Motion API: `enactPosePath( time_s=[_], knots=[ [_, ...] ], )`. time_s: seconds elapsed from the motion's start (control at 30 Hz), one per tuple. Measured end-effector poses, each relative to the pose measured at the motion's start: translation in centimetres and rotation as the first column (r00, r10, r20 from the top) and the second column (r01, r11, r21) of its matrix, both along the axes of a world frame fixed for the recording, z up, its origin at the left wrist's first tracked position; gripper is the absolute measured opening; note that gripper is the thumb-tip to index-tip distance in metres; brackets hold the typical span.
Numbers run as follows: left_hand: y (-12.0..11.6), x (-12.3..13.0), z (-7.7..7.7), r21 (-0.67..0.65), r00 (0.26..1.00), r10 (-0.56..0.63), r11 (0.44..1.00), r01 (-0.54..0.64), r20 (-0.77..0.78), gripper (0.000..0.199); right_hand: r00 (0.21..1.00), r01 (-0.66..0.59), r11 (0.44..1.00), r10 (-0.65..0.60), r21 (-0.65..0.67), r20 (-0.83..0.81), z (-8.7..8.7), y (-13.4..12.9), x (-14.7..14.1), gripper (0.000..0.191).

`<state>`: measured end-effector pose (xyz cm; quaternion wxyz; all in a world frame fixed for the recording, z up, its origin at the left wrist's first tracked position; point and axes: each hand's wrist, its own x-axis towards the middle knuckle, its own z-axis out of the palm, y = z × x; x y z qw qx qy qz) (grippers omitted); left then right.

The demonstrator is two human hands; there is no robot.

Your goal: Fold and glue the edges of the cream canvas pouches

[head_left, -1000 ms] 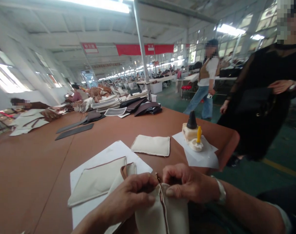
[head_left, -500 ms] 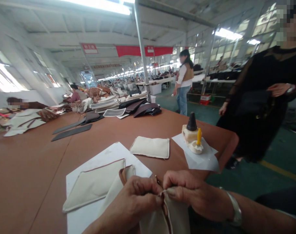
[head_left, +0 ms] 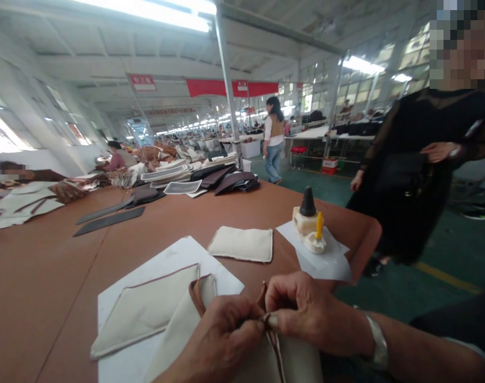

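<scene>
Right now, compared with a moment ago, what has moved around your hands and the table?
The co-worker in the vest has walked away down the aisle, farther from the table. The left hand and right hand have drawn closer, still pinching the cream canvas piece at its brown binding. The canvas pad on the table and the person in black stayed as they were.

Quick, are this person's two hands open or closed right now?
Left hand: closed, pinching the brown-edged cream canvas piece.
Right hand: closed, pinching the same piece at its edge.
</scene>
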<state>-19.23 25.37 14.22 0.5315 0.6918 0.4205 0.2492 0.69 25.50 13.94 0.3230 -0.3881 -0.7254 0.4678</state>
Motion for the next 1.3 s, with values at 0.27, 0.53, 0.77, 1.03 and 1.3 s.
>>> enactPosePath(
  time_s=[0.27, 0.53, 0.77, 1.03, 1.3],
  knots=[
    [-0.4, 0.6, -1.4, -0.128, 0.995, 0.086, 0.989, -0.079, 0.054, 0.019, 0.999, 0.034, 0.949, -0.035, 0.312, -0.001, -1.1, -1.2, 0.3, 0.005],
    [-1.1, 0.7, -2.3, -0.414, 0.904, 0.224, 0.909, -0.059, 0.365, 0.019, 0.913, -0.344, 0.673, 0.077, 0.655, 0.400, 0.2, -1.9, 1.7, 0.022],
    [-1.6, 0.6, -2.4, -0.447, 0.881, 0.158, 0.892, 0.066, 0.445, 0.037, 0.962, -0.275, 0.641, 0.184, 0.716, 0.204, -0.3, -1.8, 1.8, 0.015],
    [-2.3, -0.1, -1.2, -0.430, 0.888, 0.074, 0.891, 0.145, 0.453, 0.037, 0.972, -0.234, 0.970, 0.231, -0.070, -0.039, 1.1, -1.3, 2.7, 0.049],
    [-2.3, 0.0, -2.4, -0.340, 0.872, 0.020, 0.925, 0.170, 0.489, 0.040, 0.947, -0.321, 0.941, 0.320, 0.103, 0.023, 0.3, -1.6, 2.1, 0.035]
  ],
)
